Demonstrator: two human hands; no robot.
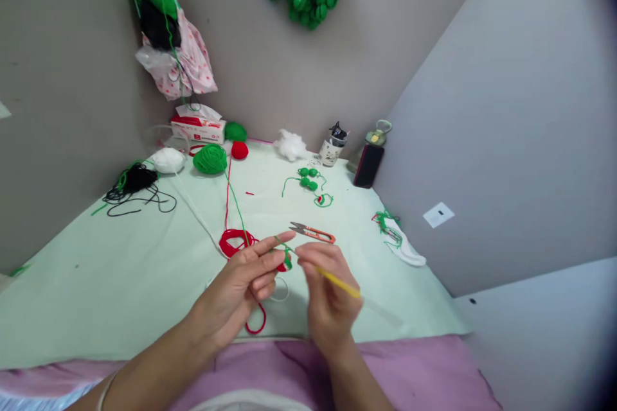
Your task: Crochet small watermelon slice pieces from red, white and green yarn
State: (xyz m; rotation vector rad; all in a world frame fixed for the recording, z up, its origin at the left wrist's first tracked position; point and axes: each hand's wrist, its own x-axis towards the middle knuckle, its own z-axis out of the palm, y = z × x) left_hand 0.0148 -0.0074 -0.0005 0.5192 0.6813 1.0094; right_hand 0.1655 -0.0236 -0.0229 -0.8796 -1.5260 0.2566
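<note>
My left hand (241, 289) pinches a small crochet piece (288, 261) in green, white and red, with green yarn running over its raised index finger. Closed round a yellow-handled crochet hook (340, 282) is my right hand (332, 298); the hook's tip meets the green yarn at the piece. A coil of red yarn (236, 243) lies just behind my left hand, and a red loop hangs below it. Orange-handled thread snips (313, 232) lie on the table beyond both hands. The green strand leads back to a green yarn ball (210, 159).
Along the back stand a white yarn ball (168, 160), a red ball (240, 150), a tissue box (198, 128), white stuffing (290, 145), a cup of tools (332, 149) and a phone (369, 166). Black yarn (137, 180) lies left; finished green pieces (308, 180) lie mid-table.
</note>
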